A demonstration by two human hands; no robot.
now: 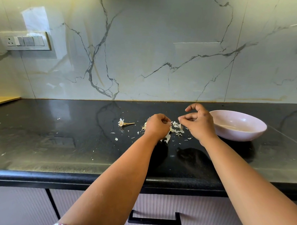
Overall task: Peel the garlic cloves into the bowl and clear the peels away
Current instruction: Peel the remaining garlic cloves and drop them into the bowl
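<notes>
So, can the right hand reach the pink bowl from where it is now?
Probably yes. The right hand hangs just left of the pink bowl, whose rim is right beside it, and nothing stands between them on the black countertop. Its fingertips seem to pinch a bit of garlic peel, so it is not free.
</notes>
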